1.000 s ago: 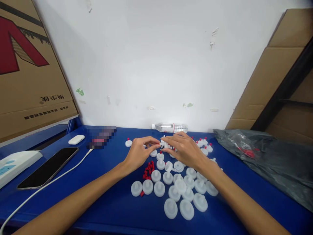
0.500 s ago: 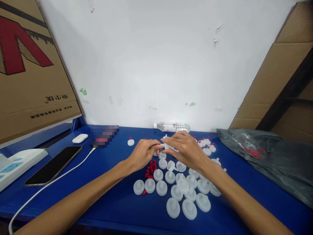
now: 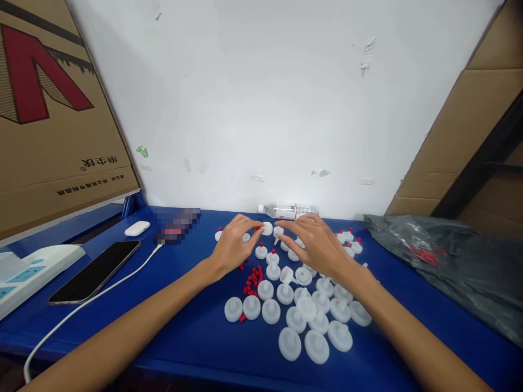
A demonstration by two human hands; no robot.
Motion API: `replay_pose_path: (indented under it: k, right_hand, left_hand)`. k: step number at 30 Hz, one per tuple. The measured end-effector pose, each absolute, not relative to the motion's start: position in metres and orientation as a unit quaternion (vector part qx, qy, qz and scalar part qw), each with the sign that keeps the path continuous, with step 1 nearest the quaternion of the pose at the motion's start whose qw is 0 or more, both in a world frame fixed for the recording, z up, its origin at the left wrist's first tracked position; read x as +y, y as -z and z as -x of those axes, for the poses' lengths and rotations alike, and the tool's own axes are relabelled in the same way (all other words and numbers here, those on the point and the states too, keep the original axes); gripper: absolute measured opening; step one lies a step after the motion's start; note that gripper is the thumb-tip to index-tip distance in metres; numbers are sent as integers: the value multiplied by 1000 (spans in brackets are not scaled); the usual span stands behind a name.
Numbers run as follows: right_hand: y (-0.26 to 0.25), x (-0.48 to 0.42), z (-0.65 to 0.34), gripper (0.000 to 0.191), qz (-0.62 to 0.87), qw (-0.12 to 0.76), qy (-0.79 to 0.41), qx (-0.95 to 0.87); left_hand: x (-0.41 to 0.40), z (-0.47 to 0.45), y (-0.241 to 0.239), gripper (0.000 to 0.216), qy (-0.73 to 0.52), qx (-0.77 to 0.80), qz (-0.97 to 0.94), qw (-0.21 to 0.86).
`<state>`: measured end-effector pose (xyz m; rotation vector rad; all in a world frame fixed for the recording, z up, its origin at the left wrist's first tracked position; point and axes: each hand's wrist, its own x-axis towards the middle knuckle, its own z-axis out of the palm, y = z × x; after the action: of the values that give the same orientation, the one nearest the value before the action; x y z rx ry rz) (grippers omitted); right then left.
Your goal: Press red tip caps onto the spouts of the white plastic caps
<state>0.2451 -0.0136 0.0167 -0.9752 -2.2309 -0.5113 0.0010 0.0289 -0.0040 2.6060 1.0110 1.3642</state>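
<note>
My left hand pinches thumb and forefinger at the red tip of a white round cap, whose disc faces right. Opposite it, my right hand has thumb and forefinger around another white cap; its thin spout points downward. Just below both hands stand white caps with red tips, one of them a red-tipped cap. Closer to me is a loose pile of small red tips, beside many white spouted caps without red. My right hand and wrist hide part of the caps.
A clear plastic bottle lies along the wall. At the left are a phone, a white case, a power strip and a white cable. A dark plastic bag lies right. Cardboard stands left.
My hands have moved apart from the white cap they held together. That cap now shows at my left fingers. My right fingers have spread around another white cap.
</note>
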Motion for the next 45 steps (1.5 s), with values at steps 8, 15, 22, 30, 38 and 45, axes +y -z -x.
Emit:
replay_pose_path:
  k: [8, 15, 22, 30, 38, 45]
  right_hand:
    - [-22, -10, -252, 26, 362, 306, 184, -861]
    - [-21, -9, -253, 29, 368, 295, 178, -864]
    - [-21, -8, -255, 31, 373, 295, 184, -860]
    - [-21, -9, -254, 33, 372, 291, 190, -861]
    - [-17, -8, -253, 35, 369, 292, 185, -863]
    - [-14, -8, -254, 31, 366, 306, 171, -862]
  left_hand:
    - [43, 7, 11, 13, -333, 352, -873, -58]
    - [47, 10, 15, 18, -265, 380, -882, -83]
    - [47, 9, 14, 23, -241, 404, -876, -101]
    - [47, 15, 5, 26, -225, 494, -822, -174]
    - [49, 18, 9, 25, -198, 501, -823, -179]
    - [48, 19, 6, 22, -280, 470, -819, -172]
